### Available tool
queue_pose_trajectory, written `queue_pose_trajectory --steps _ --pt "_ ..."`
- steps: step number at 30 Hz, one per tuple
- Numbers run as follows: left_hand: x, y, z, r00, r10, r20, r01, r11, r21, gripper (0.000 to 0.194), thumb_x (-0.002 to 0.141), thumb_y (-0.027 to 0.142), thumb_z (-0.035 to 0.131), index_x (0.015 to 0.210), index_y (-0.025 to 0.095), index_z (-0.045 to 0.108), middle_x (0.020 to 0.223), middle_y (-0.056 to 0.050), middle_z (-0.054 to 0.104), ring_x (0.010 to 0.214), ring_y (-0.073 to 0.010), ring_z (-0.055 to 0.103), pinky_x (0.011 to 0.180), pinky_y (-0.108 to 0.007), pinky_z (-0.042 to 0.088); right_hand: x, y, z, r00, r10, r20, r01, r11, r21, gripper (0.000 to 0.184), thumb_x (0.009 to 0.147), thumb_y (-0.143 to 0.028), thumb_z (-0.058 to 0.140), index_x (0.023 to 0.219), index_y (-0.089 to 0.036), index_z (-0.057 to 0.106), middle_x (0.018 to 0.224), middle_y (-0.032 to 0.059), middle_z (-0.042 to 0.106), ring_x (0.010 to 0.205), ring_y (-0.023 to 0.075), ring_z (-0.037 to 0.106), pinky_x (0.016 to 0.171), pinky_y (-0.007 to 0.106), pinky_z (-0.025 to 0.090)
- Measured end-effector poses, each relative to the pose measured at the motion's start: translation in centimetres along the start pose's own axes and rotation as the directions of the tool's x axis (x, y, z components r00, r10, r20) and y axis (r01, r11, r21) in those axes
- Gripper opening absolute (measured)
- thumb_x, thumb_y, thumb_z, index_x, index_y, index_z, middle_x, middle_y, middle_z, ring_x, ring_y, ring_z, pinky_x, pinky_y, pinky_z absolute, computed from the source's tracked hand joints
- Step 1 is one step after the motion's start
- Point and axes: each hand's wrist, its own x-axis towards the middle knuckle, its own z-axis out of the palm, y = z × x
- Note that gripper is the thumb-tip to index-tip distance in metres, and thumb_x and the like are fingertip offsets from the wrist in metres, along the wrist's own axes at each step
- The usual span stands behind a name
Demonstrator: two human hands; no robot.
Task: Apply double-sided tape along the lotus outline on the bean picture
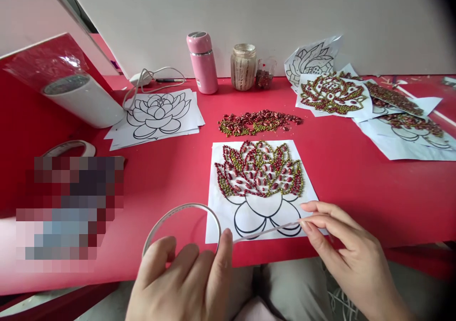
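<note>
My left hand (188,278) is closed round a nearly used-up roll of tape (180,207) at the table's front edge. A narrow strip of tape (265,231) stretches from the roll across to my right hand (342,245), which pinches its end between thumb and fingers. Beneath the strip lies a white sheet (221,216) with a printed lotus outline. Red and green beans (260,169) cover the upper petals of that drawing, while the lower petals show bare paper. Behind the sheet is a loose pile of mixed beans (260,123).
Printed lotus sheets (160,117) lie at left, near a white cylinder (83,100) and another tape roll (73,147). A pink flask (202,63), a glass jar (243,68) and a small cup (265,74) stand at the back. Bean-covered sheets (333,94) overlap at right.
</note>
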Motion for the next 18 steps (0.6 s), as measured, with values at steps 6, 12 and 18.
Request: queue_pose_trajectory --steps 6,12,18 --pt "-0.5 0.2 3.2 0.995 -0.092 -0.029 0.089 0.993 -0.072 0.034 0.079 0.005 0.033 0.109 0.008 0.050 0.059 0.001 0.056 0.052 -0.0120 0.047 0.067 -0.035 0.034 -0.6 -0.2 0.9 0.999 -0.012 -0.048 0.011 1.000 -0.012 0.013 0.086 -0.023 0.049 0.079 -0.019 0.058 0.090 0.0053 0.059 0.081 0.0161 0.060 0.070 0.024 0.051" --pt "-1.3 0.8 4.7 0.987 -0.159 -0.006 0.154 0.965 -0.213 0.038 0.078 0.001 0.039 0.115 0.007 0.046 0.063 0.000 0.056 0.058 -0.0116 0.049 0.066 -0.030 0.038 -0.4 0.4 0.7 1.000 -0.005 -0.009 0.005 1.000 0.030 0.013 0.087 -0.023 0.048 0.079 -0.018 0.057 0.090 0.0045 0.058 0.082 0.0143 0.059 0.071 0.022 0.050" --pt "-1.6 1.6 4.7 0.983 -0.183 -0.012 0.174 0.949 -0.264 0.036 0.079 0.004 0.040 0.115 0.007 0.046 0.065 -0.001 0.056 0.062 -0.0128 0.051 0.069 -0.031 0.040 -0.1 0.9 0.4 1.000 0.013 -0.007 -0.013 0.999 0.044 0.014 0.088 -0.023 0.047 0.083 -0.018 0.059 0.091 0.0044 0.058 0.083 0.0134 0.059 0.073 0.020 0.050"
